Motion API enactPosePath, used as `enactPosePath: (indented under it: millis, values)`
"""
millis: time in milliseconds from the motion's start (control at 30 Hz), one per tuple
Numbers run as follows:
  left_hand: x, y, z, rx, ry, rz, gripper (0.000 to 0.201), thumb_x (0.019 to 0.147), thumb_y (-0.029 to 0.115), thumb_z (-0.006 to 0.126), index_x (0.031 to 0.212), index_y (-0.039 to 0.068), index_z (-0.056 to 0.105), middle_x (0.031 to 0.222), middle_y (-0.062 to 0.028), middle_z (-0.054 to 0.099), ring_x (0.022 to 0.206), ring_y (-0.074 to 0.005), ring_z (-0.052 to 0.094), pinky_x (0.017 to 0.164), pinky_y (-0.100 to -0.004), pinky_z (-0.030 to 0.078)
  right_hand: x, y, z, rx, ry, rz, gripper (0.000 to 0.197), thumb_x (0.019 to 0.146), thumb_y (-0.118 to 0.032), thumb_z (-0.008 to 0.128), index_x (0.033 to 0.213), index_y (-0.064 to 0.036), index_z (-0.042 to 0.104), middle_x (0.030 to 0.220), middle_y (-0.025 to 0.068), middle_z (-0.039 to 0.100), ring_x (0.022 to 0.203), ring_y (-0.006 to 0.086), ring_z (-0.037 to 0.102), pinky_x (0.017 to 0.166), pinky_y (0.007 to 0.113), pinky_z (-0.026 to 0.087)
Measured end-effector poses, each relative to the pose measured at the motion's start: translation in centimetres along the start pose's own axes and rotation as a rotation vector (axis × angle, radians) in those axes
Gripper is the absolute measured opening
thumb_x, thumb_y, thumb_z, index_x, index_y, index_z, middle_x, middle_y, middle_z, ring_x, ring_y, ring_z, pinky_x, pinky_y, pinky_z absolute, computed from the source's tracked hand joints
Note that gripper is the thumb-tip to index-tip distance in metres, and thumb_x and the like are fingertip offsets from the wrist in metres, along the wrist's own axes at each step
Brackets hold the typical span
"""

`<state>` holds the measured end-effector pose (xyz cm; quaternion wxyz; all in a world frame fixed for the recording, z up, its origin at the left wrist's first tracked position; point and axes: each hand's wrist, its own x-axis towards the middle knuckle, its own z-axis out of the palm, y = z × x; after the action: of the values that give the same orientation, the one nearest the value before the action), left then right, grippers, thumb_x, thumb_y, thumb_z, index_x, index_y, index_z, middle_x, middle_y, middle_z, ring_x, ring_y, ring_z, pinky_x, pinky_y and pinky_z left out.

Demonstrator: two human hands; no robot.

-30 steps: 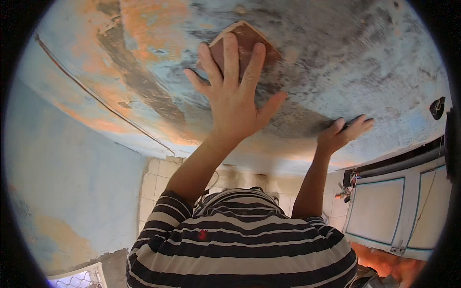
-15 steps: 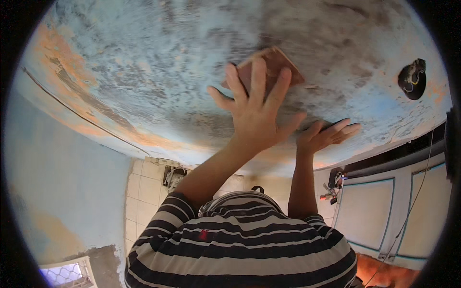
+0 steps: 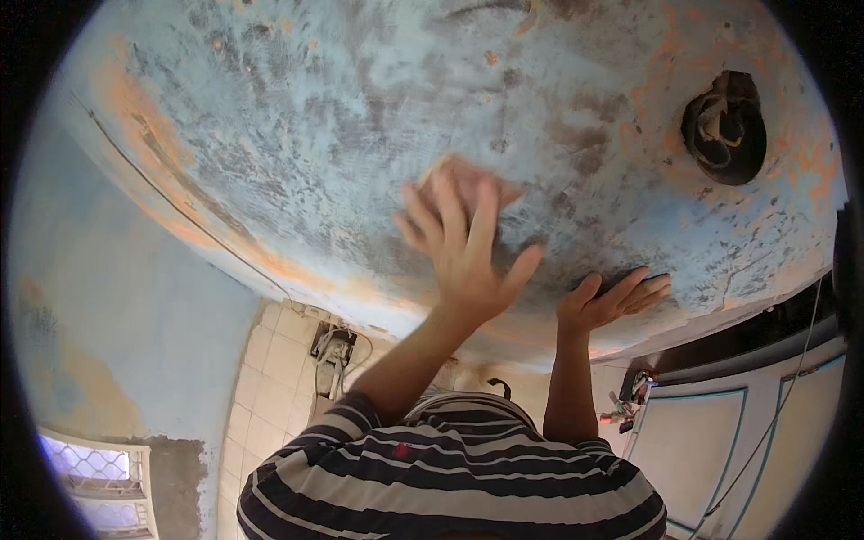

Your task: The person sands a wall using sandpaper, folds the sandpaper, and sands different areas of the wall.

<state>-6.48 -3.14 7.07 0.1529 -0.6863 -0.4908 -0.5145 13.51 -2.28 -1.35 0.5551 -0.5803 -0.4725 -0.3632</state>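
Observation:
A patchy blue wall (image 3: 324, 117) with grey-brown and orange spots fills the upper part of the head view. With fingers spread, my left hand (image 3: 463, 261) presses a reddish-brown sheet of sandpaper (image 3: 463, 171) flat against it. Motion blurs both the hand and the sheet. Lower down and to the right, my right hand (image 3: 607, 306) rests its palm on the wall, fingers stretched out and holding nothing.
An open electrical hole (image 3: 724, 135) with wires sits in the wall at upper right. A thin cable (image 3: 171, 193) runs along the left corner. Panelled doors (image 3: 688, 441) stand at lower right, a grilled window (image 3: 94, 463) at lower left. Tools (image 3: 333, 351) lie on the tiled floor.
My left hand has come down the wall with the sandpaper. The wall hole appears larger and farther left as the view shifts. My right hand stays against the wall.

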Motion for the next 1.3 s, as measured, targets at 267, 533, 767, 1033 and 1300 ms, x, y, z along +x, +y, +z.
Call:
enactPosePath:
  millis: [267, 533, 767, 1033, 1300]
  values:
    - [-4.2, -6.3, 1.4, 0.085, 0.098, 0.111, 0.088, 0.09, 0.053, 0.069, 0.157, 0.008, 0.036, 0.166, -0.0328, 0.012, 0.149, -0.0616, 0.004, 0.112, -0.0752, 0.008, 0.1, -0.9, -0.6, 0.116, -0.054, 0.069, 0.072, 0.104, -0.05, 0.048, 0.155, -0.0007, 0.035, 0.164, 0.0347, 0.014, 0.151, 0.0575, 0.007, 0.114, 0.074, 0.008]
    - [-10.4, -16.5, 1.0, 0.063, 0.107, 0.055, 0.079, 0.098, 0.055, 0.051, 0.157, 0.003, 0.035, 0.166, -0.0321, 0.014, 0.15, -0.0601, 0.007, 0.116, -0.0723, 0.006, -5.7, -11.1, 1.5, 0.208, -0.137, 0.138, 0.073, 0.104, -0.042, 0.055, 0.161, -0.0034, 0.028, 0.168, 0.0303, 0.0, 0.154, 0.0518, -0.004, 0.118, 0.069, 0.004]
    - [3.4, -21.2, -8.2, 0.1, 0.212, 0.222, 0.068, 0.099, 0.056, 0.044, 0.14, 0.002, 0.057, 0.161, -0.0338, 0.027, 0.148, -0.0596, 0.018, 0.118, -0.0667, 0.008, -8.1, -20.8, 3.6, 0.333, -0.226, 0.07, 0.082, 0.101, -0.041, 0.059, 0.163, -0.0046, 0.02, 0.168, 0.0302, -0.006, 0.153, 0.0544, -0.009, 0.115, 0.071, -0.003]
    - [-18.4, -34.9, -2.6, 0.197, -0.14, 0.238, 0.058, 0.087, 0.058, 0.068, 0.129, 0.018, 0.063, 0.154, -0.0265, 0.033, 0.149, -0.0572, 0.01, 0.109, -0.0799, 0.002, -8.2, -23.7, 6.0, 0.164, -0.094, 0.152, 0.081, 0.104, -0.055, 0.043, 0.162, -0.0027, 0.02, 0.165, 0.0368, -0.002, 0.151, 0.0584, -0.003, 0.113, 0.075, 0.003]
    - [4.7, -31.4, -13.5, -0.042, 0.239, 0.061, 0.089, 0.094, 0.058, 0.06, 0.156, 0.0, 0.034, 0.165, -0.0353, 0.011, 0.151, -0.0585, -0.001, 0.112, -0.0742, -0.003, -8.1, -24.1, 6.7, 0.027, 0.024, 0.118, 0.074, 0.108, -0.045, 0.038, 0.161, 0.0035, 0.018, 0.167, 0.0324, 0.006, 0.154, 0.0521, 0.005, 0.121, 0.064, 0.006]
